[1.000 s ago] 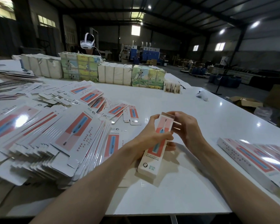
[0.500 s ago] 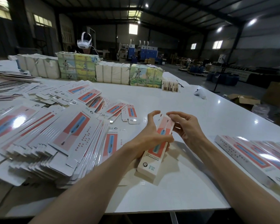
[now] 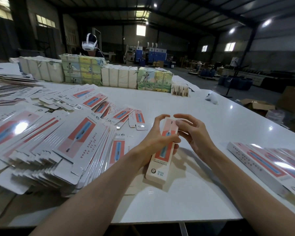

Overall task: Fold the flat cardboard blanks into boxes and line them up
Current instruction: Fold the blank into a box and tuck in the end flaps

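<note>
A long narrow folded box point(image 3: 160, 160), white with a red panel and a blue toothbrush picture, stands tilted on the white table point(image 3: 203, 116), its near end resting on the surface. My left hand point(image 3: 157, 142) wraps around its middle. My right hand point(image 3: 192, 133) has its fingertips on the box's far top end. A large fanned heap of flat blanks point(image 3: 58, 142) of the same print lies to the left. A row of finished boxes point(image 3: 271, 166) lies side by side at the right edge.
Wrapped bundles of cartons point(image 3: 119, 77) line the far side of the table, with a person in a white headset point(image 3: 89, 44) behind them. A white controller point(image 3: 211, 98) lies far right. The table's near edge is close below my forearms.
The box's open far-end flap has been pushed shut. My right hand's fingers have shifted from beside the end onto its top. The left hand keeps its hold.
</note>
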A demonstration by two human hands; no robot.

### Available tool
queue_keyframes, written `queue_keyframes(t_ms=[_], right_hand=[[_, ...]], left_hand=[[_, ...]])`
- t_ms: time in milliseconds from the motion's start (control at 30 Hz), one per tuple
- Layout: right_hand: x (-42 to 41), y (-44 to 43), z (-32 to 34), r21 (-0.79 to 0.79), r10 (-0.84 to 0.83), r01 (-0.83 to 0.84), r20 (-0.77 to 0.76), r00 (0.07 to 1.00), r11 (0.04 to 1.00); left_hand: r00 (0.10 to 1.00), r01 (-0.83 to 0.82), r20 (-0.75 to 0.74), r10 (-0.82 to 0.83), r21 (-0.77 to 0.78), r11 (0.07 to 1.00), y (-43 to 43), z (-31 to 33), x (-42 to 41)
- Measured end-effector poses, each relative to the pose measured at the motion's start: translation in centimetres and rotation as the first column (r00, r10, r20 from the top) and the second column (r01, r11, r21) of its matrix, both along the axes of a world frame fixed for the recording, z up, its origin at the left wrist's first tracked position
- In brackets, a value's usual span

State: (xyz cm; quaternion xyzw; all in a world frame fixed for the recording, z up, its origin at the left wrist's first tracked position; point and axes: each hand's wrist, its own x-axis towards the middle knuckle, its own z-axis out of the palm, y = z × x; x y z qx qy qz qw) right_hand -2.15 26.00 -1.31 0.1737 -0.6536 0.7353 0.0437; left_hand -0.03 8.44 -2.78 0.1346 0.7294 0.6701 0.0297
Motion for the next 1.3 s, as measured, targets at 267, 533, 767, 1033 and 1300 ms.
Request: queue_keyframes(t_ms=[267, 533, 767, 1033, 1300], right_hand=[[0.3, -0.4, -0.2, 0.064, -0.042, 0.046, -0.072, 0.997, 0.997], [0.4, -0.7, -0.8, 0.129, -0.092, 0.103, -0.091, 0.992, 0.986], [0.5, -1.3, -1.2, 0.493, -0.142, 0.313, -0.353, 0.925, 0.812], [1.7, -2.2, -0.1, 0.717, 0.023, 0.222, -0.315, 0.949, 0.661], [3.7, 2.7, 2.1, 0.739, -0.116, 0.505, -0.511, 0.852, 0.446]], left_hand=[[1.000, -0.002, 0.025, 0.000, 0.082, 0.997, 0.0, -0.2, -0.2], [0.991, -0.002, 0.134, -0.024, 0.192, 0.981, 0.1, -0.3, 0.0], [0.972, -0.074, 0.230, -0.054, 0.512, 0.856, 0.4, 0.8, 0.5], [0.977, -0.117, 0.211, -0.005, 0.562, 0.819, 0.5, 0.1, 0.1], [0.980, -0.103, -0.191, 0.052, -0.266, 0.959, 0.7, -1.0, 0.3]])
